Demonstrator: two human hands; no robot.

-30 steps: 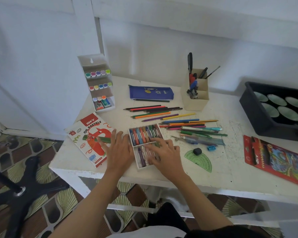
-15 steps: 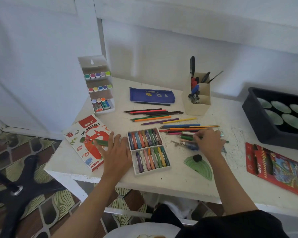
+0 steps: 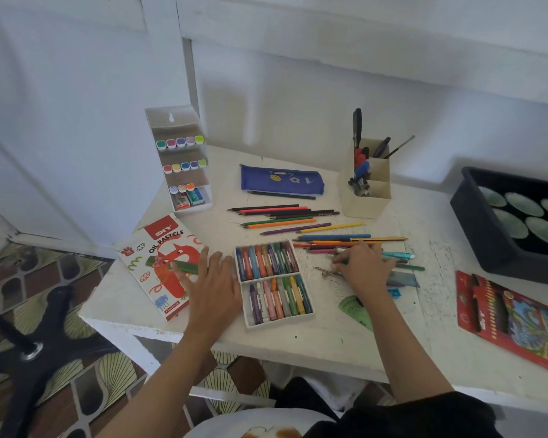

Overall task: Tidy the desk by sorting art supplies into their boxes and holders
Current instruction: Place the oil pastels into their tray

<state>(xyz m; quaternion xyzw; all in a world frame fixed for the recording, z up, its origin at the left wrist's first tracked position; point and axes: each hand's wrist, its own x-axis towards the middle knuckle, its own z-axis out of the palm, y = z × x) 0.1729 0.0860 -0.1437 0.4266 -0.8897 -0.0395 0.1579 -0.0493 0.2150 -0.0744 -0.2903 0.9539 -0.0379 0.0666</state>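
Loose coloured pencils point(image 3: 301, 221) lie scattered mid-desk in two rough bunches, mostly parallel, tips pointing left; none boxed yet. Nearer bunch runs under the right hand point(image 3: 363, 267), which is pressed down on it, fingers curled over a green pencil and maybe a pink one. Whether they've actually closed on anything, cannot tell, knuckles hide it. Left hand point(image 3: 214, 287) flat, fingers spread, released, resting just left of the oil pastel tray point(image 3: 274, 281) and touching its edge. The tray is open and both rows look full. Its lid point(image 3: 163, 263) lies beside it to the left with one stray green pastel point(image 3: 184, 266) lying on top.

Risks: pencils are round and smooth, so a sweep-and-gather would likely roll some toward the front edge or under the ruler point(image 3: 404, 279). A compass point(image 3: 326, 270) sits right beside the fingertips and could get scooped up with the pencils. The left hand could nudge the tray and jumble the pastels. The green pastel could roll off the lid if the lid is lifted.

Further out: red pencil box point(image 3: 513, 317) far right, well apart from the pencils, a long reach. Green protractor point(image 3: 355, 309) partly under the right wrist. Beige pen holder point(image 3: 366, 191) and blue pencil pouch point(image 3: 282, 181) behind the pencils, marker rack point(image 3: 181, 159) back left, black tray point(image 3: 475, 229) at right edge.
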